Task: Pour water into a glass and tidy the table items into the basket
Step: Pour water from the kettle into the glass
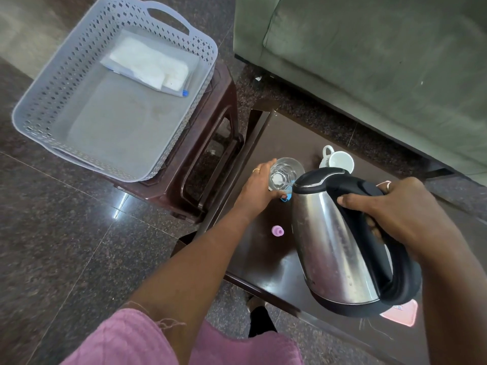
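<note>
A steel kettle (326, 233) with a black handle hangs tilted over the dark table (266, 259), spout toward a clear glass (287, 171). My right hand (395, 212) grips the kettle's handle. My left hand (257, 188) holds the glass at its left side. A thin stream of water runs from the spout into the glass. The grey basket (52, 83) stands on a brown stool at the left, with a white cloth (150, 64) and a pen inside.
A white mug (338, 159) stands behind the kettle. A small purple cap (278, 231) lies on the table, a blue item (287, 197) shows beside the glass, and a pink object (403, 313) lies under the kettle. A green sofa (369, 61) runs along the back.
</note>
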`<state>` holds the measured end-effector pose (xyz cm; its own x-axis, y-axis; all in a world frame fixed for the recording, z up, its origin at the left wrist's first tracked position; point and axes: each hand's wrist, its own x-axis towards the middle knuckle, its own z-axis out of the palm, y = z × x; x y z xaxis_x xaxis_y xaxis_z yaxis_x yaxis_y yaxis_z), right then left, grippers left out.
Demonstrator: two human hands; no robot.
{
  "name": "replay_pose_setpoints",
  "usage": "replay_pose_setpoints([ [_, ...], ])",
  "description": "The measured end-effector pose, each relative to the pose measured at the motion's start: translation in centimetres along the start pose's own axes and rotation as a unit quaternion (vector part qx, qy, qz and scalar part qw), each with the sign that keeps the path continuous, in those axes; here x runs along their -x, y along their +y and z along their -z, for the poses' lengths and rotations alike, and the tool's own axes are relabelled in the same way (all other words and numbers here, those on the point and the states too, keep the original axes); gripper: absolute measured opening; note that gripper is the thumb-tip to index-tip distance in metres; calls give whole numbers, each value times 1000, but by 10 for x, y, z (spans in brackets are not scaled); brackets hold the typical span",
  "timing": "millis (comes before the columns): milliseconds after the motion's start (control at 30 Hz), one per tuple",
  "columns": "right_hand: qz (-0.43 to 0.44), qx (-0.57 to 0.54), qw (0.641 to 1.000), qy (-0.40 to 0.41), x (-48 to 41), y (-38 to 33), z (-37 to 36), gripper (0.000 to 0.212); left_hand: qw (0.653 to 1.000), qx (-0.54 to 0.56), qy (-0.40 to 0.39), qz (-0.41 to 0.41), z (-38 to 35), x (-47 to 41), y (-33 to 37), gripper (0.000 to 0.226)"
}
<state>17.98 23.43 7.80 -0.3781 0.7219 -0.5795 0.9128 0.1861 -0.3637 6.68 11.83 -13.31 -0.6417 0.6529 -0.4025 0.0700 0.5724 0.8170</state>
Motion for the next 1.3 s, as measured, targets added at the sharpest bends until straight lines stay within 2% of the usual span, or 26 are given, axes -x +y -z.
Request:
replay_pose_setpoints([
  [1300,-7,19,1000,-14,-3,-3,11,49,1000,-2,-4,-8,2,2,1,86],
])
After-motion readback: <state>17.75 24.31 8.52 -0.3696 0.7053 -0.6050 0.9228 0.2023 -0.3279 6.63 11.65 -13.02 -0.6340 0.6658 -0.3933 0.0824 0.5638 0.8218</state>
